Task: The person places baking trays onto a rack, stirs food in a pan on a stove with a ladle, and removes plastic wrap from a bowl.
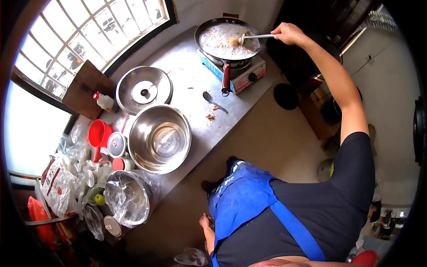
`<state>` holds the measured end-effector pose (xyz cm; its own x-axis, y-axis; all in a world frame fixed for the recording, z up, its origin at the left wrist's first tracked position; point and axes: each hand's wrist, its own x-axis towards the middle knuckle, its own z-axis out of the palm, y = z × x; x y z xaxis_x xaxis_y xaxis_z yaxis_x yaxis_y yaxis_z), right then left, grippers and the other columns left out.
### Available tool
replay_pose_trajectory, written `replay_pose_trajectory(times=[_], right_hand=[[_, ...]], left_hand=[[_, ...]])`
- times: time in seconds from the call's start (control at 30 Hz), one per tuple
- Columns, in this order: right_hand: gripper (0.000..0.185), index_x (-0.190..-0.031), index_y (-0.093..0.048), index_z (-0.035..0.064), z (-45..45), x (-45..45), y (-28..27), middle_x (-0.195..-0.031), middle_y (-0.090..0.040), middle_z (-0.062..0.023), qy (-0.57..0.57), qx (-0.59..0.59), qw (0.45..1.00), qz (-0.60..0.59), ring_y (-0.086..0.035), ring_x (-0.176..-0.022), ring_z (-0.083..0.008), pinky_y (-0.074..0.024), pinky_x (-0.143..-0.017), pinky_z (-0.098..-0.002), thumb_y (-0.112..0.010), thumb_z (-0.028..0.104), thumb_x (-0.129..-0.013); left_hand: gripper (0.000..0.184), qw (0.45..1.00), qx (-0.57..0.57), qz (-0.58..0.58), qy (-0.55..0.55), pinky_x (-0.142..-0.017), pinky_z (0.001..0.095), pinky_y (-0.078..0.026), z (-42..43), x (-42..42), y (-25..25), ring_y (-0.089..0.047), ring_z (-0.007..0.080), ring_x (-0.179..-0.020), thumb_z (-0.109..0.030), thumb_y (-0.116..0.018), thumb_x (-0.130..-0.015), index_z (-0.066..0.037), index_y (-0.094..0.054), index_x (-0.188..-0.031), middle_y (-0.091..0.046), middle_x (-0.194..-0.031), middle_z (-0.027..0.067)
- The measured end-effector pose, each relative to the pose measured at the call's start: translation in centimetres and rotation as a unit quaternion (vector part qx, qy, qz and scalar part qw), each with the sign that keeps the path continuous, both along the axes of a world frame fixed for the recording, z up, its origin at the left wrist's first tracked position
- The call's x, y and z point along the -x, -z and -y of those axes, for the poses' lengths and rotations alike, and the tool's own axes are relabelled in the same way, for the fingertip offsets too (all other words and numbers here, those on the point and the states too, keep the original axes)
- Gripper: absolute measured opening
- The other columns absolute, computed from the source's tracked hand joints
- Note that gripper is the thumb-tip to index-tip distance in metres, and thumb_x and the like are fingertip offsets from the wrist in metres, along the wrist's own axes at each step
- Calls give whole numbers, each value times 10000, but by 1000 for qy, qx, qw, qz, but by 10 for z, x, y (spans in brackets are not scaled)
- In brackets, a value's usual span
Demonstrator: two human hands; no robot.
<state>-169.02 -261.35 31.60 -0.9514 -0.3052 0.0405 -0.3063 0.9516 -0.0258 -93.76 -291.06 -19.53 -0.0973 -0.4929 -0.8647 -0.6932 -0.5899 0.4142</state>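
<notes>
My right hand, at the end of an outstretched arm, is closed round the handle of a long metal cooking utensil. The utensil's head dips into bubbling, foamy liquid in a dark frying pan, beside a brownish piece of food; foam hides the head's exact shape. Under the pan sits a portable gas stove, and the pan's red-brown handle points toward the counter's near edge. My left hand hangs low beside the blue apron, fingers loosely bent, apparently holding nothing.
On the metal counter lie a dark spoon and food crumbs. Farther along stand a large steel pot, a steel basin, a red dipper, a bottle and a plastic-covered bowl. A barred window borders the counter.
</notes>
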Motion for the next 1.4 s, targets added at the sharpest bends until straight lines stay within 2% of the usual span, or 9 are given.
replay_pose_trajectory(times=[0.03, 0.47, 0.93, 1.1, 1.2, 1.27, 1.3, 1.33, 1.4], right_hand=[[293, -1134, -754, 159, 2, 1, -10, -1027, -745, -103, -19, -22, 999, -16, -692, -997, -282, -533, -857, -391, -710, 242, -856], [254, -1042, -780, 114, 50, -2, -74, -1050, -745, -109, 3, -209, 978, -12, -695, -1019, -288, -558, -861, -412, -695, 143, -804], [271, -1129, -746, 130, 13, -3, 33, -1072, -729, -138, 30, -34, 997, -64, -678, -1041, -328, -535, -898, -450, -650, 228, -894], [307, -1131, -748, 142, 16, 4, 0, -1091, -727, -136, 24, -52, 998, -35, -680, -1051, -328, -546, -899, -438, -639, 211, -853], [266, -1101, -755, 95, 1, 38, -27, -889, -739, -153, -54, -74, 995, -25, -718, -798, -282, -561, -702, -403, -655, 207, -881], [259, -1107, -740, 67, 2, 39, -57, -689, -655, -138, 17, -18, 996, 81, -580, -483, -208, -451, -440, -361, -634, 168, -893], [152, -917, -804, 87, 8, 9, -79, -604, -626, -25, -34, 3, 997, 73, -519, -516, -139, -405, -482, -344, -744, 175, -809], [127, -865, -801, 74, 13, 3, -93, -576, -615, -33, -5, 18, 993, 117, -523, -518, -140, -406, -480, -349, -733, 156, -795], [145, -890, -800, 74, 21, 9, -112, -600, -634, -41, 31, -28, 985, 165, -532, -533, -143, -415, -489, -351, -739, 172, -801]], left_hand=[[309, 1000, -10, -8, 1, -368, 298, -309, -1, 0, 5, -441, 143, -399, -270, -520, -1033, -82, -589, -798, -500, -540, 21], [332, 999, 1, -44, 18, -380, 275, -318, -3, 10, 12, -456, 127, -418, -253, -517, -1039, -65, -581, -773, -511, -546, 17], [326, 999, -19, 31, 2, -363, 294, -303, -14, 2, -11, -444, 143, -397, -277, -531, -1033, -76, -595, -785, -525, -544, 30], [335, 1000, -16, 16, 7, -354, 307, -307, -6, 4, -17, -451, 157, -394, -284, -525, -1035, -74, -595, -783, -525, -548, 30], [343, 999, 12, -19, 29, -344, 322, -311, 4, -5, 5, -455, 164, -392, -298, -523, -1034, -72, -601, -790, -523, -550, 31], [346, 998, 21, -49, 34, -338, 329, -312, 8, -8, 11, -456, 167, -391, -308, -524, -1033, -70, -604, -795, -522, -550, 32], [323, 1000, 8, -17, 24, -483, 343, -386, 10, -6, 7, -523, 170, -530, -258, -564, -1009, -6, -667, -836, -604, -643, 54], [315, 1000, -6, 14, 15, -628, 356, -460, 10, -2, 1, -591, 174, -670, -208, -603, -985, 59, -731, -878, -687, -736, 77], [320, 1000, -5, 18, 14, -643, 362, -468, 8, 3, 0, -599, 186, -684, -212, -610, -981, 71, -726, -887, -692, -752, 81]])
